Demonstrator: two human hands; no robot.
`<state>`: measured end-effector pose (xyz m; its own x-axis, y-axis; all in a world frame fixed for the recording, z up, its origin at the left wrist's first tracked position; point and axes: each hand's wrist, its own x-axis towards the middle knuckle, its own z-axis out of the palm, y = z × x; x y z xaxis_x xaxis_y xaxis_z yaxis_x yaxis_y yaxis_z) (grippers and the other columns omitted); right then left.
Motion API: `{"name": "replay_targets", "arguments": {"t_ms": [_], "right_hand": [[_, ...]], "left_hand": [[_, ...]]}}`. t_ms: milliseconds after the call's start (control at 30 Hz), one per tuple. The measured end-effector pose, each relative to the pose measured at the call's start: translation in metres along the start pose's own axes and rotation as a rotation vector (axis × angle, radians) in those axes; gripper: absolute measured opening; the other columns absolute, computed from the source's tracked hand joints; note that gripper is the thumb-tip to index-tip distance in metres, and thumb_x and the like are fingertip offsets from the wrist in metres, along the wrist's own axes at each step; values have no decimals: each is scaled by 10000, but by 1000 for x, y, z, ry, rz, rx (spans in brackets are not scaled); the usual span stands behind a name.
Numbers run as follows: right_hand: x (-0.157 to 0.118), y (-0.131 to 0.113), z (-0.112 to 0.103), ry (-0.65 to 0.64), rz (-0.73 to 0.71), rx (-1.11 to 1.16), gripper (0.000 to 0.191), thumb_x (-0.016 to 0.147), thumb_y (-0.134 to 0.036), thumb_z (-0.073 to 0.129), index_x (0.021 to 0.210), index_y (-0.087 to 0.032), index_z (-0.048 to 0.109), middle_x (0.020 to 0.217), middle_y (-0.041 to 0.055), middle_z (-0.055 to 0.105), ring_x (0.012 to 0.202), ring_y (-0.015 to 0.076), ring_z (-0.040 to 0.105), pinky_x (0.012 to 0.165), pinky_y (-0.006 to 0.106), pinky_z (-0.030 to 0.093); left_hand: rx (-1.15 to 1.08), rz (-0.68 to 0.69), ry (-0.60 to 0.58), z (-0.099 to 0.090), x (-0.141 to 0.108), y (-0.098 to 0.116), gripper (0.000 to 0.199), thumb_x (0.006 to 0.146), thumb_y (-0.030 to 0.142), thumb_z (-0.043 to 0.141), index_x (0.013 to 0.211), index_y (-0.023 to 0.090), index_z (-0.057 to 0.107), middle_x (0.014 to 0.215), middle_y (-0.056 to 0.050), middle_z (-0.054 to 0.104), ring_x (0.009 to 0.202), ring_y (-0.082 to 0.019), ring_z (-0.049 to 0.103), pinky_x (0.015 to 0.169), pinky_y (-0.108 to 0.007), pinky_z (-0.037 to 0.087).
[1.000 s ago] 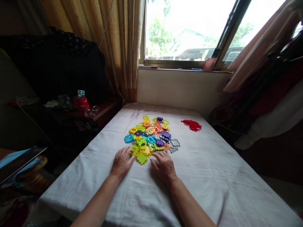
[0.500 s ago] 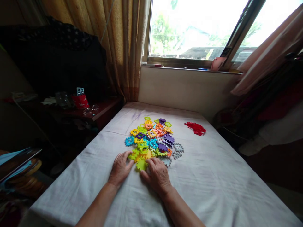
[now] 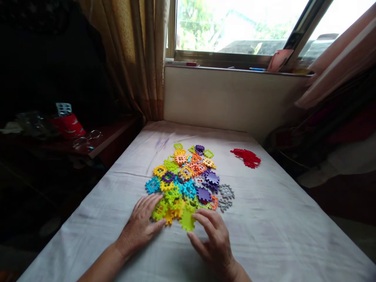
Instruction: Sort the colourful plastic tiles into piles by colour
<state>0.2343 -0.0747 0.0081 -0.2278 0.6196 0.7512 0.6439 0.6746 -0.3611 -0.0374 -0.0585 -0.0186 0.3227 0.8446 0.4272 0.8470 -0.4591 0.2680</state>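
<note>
A heap of toothed plastic building pieces (image 3: 189, 188) in many colours lies on the bed sheet. My left hand (image 3: 141, 221) rests open at the heap's near left side, fingers stretched out, fingertips beside a lime-green window-shaped piece (image 3: 159, 210). At the near edge my right hand (image 3: 214, 239) has thumb and fingertips at the right and lower edge of a solid lime-green building piece (image 3: 187, 219), which looks tilted up. Yellow pieces (image 3: 168, 216) lie between the hands. Purple pieces (image 3: 203, 194) and grey pieces (image 3: 226, 191) lie beyond my right hand.
A separate pile of red pieces (image 3: 247, 157) sits at the right on the pale sheet (image 3: 264, 227). To the left, a dark side table (image 3: 117, 131) holds glasses (image 3: 87, 139) and a red container (image 3: 69, 126). A wall and window (image 3: 229, 31) stand behind.
The view has shifted closer to the heap. My right hand has moved right, and the solid lime-green piece has moved with it and tilted up. My left hand stays beside the heap.
</note>
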Motion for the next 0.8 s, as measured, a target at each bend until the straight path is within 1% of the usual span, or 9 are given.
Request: {"name": "replay_targets", "arguments": {"t_ms": [100,233,333,433,500,533,633,700,800], "right_hand": [[3,26,-15,80,57,-123,262,900,-292,644,1144,-202,617,1063,98,674,985,221,645,847,370,533],[3,58,-31,142,145,-272,252,912,-325,649,1129,-198,625,1042,90,680,974,219,646,875,374,515],[-3,79,-39,185,249,-374,255,930,-407,613,1063,-193,650,1000,86,692,955,221,646,879,370,501],[-13,100,-47,206,419,-495,392,930,-543,538,976,-182,684,952,100,698,889,232,638,843,370,488],[-18,111,-54,171,584,-578,452,915,-580,508,939,-174,703,948,118,697,861,244,623,820,375,473],[-20,116,-57,141,673,-613,447,905,-572,514,933,-172,711,956,125,696,862,250,616,812,378,465],[-21,121,-67,49,888,-686,363,868,-506,576,963,-190,725,1007,129,692,920,272,603,810,388,442],[-20,119,-70,19,960,-710,333,848,-483,608,992,-208,729,1041,125,685,956,280,596,820,400,435],[-20,116,-71,-12,985,-722,314,830,-447,629,1015,-216,736,1063,135,672,974,290,592,833,428,435]], "left_hand": [[-13,16,-4,-2,8,-2,628,883,501,598,1443,264,442,1379,-77,613,1266,-251,574,1122,-444,422],[-21,13,12,0,8,-2,639,888,507,587,1448,247,422,1364,-84,624,1257,-257,580,1121,-457,418],[-27,30,20,2,8,-5,608,891,523,573,1417,243,453,1349,-88,635,1246,-263,590,1124,-468,408],[-29,61,35,3,9,-8,581,885,549,575,1372,244,490,1316,-82,657,1206,-257,617,1113,-465,417],[-33,66,61,3,9,-9,567,884,564,569,1348,244,508,1287,-77,673,1169,-251,637,1082,-448,450],[-34,60,78,3,9,-10,560,884,573,564,1333,242,519,1273,-76,679,1151,-249,644,1058,-435,471],[-39,20,110,1,9,-8,551,869,609,559,1275,236,557,1219,-75,698,1109,-247,656,996,-407,517],[-41,-1,114,0,10,-6,552,853,635,564,1234,236,579,1190,-76,706,1097,-250,658,986,-407,523],[-31,1,118,-1,11,-3,562,841,659,562,1202,228,594,1175,-84,709,1086,-256,661,987,-416,522]]}}
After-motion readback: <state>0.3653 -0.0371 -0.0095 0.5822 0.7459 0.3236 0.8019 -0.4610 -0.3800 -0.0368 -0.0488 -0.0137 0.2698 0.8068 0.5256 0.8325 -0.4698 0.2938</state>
